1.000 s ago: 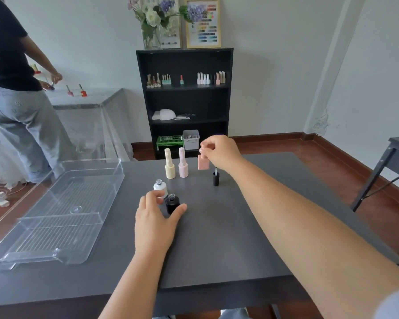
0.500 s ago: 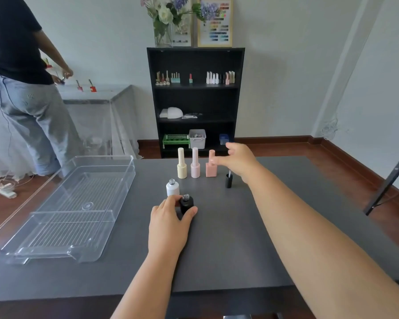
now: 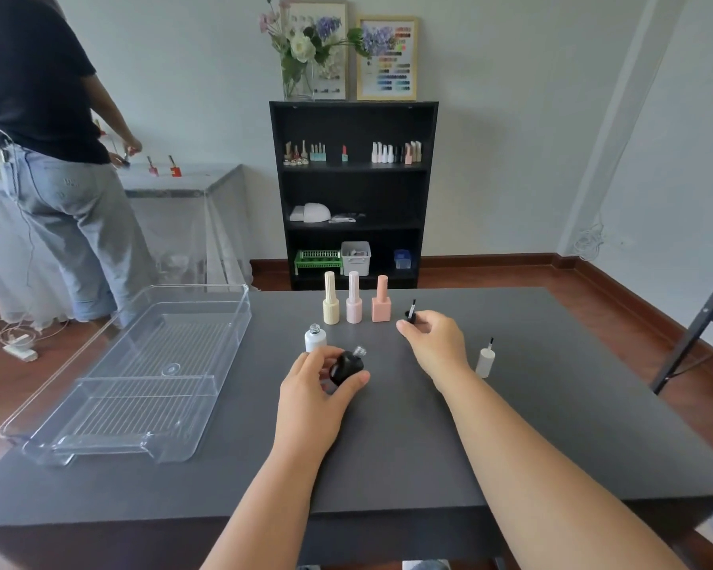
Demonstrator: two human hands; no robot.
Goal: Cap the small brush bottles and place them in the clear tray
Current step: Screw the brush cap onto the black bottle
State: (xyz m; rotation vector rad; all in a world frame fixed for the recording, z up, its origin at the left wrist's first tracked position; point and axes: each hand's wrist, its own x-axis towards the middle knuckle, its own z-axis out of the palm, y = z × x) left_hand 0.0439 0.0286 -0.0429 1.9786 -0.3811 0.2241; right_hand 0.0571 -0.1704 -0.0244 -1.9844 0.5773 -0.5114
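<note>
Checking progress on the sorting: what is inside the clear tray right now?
No bottles show inside the clear tray; only its ribbed floor and a clear divider wall. Nothing covers its inside.

The table [image 3: 511, 405] is matte dark grey. On it stand a pale yellow bottle [image 3: 330, 299], a pale pink ribbed bottle [image 3: 353, 299] and a peach bottle [image 3: 381, 300]. Nearer are a white bottle [image 3: 314, 340], a black bottle [image 3: 346, 367] and a white cap [image 3: 485, 360] with a black brush. The ribbed tray [image 3: 141, 364] at left is clear. The far bookshelf [image 3: 353, 191] is black.
</note>
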